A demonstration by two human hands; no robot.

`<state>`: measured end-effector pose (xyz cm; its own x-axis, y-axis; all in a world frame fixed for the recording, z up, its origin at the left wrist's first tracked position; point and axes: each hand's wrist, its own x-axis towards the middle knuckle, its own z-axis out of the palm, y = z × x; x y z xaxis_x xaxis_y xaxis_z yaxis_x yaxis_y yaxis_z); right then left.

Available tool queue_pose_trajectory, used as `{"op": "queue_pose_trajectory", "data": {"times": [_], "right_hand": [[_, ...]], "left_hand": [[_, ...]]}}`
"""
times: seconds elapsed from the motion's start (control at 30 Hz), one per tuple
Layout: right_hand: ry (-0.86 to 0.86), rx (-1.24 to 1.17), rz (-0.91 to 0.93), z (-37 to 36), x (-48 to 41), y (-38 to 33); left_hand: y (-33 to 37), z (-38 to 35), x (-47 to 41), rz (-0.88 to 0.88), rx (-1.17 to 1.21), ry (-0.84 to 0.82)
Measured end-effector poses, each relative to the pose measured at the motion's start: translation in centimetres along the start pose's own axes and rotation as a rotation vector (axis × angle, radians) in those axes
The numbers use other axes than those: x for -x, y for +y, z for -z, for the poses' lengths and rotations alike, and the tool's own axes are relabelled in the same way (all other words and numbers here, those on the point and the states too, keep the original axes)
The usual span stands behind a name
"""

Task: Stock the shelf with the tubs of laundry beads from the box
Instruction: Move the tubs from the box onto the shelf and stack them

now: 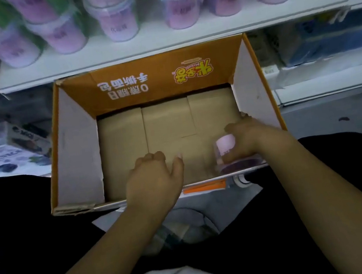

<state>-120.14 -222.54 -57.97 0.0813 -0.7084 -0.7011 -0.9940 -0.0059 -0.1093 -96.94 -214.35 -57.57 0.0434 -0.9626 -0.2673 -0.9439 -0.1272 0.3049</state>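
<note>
Gripping the one tub of laundry beads (225, 145) visible inside the box (75, 141), the right hand (249, 135) wraps round its pink body at the box's 4 o'clock corner, lid end toward the near wall. Tub is tilted or on its side; can't tell which. Left hand (156, 180) is low in the box at 6 o'clock, fingers loosely curled, thumb out, holding nothing, over bare cardboard floor. Nothing else shows in the box but its bottom flaps. Shelf (161, 43) at 12 o'clock, just beyond the box's far wall, already carries a row of pink and purple tubs (181, 7), some stacked. Judgement: stocking nearly done, and this looks like the last tub, not yet lifted out and shelved. Lower shelves at 3 and 9 o'clock hold blurred goods.
</note>
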Motion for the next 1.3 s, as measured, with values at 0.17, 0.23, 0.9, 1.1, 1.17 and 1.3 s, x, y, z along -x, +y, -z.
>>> {"op": "queue_pose_trajectory", "data": {"times": [0.17,0.23,0.9,1.1,1.17,1.3], "right_hand": [[-0.115,-0.092,0.028,-0.4,-0.3,0.0],[-0.069,-0.161,0.047,-0.4,-0.3,0.2],[-0.004,-1.468,0.255,1.3,1.0,-3.4],[0.034,-1.462,0.36,1.8,1.3,-2.5],[0.121,-1.417,0.437,1.8,1.5,-1.9],[0.171,-1.269,0.593,2.1,2.2,-1.4]], "left_hand": [[0.4,0.5,0.2,0.03,-0.037,-0.03],[0.5,0.6,0.0,0.042,-0.014,-0.05],[1.2,3.6,-4.1,0.24,1.311,-0.39],[1.6,5.5,-5.3,0.274,1.366,-0.385],[1.9,6.4,-5.6,0.276,1.341,-0.395],[3.1,8.4,-5.6,0.228,1.328,-0.337]]}}
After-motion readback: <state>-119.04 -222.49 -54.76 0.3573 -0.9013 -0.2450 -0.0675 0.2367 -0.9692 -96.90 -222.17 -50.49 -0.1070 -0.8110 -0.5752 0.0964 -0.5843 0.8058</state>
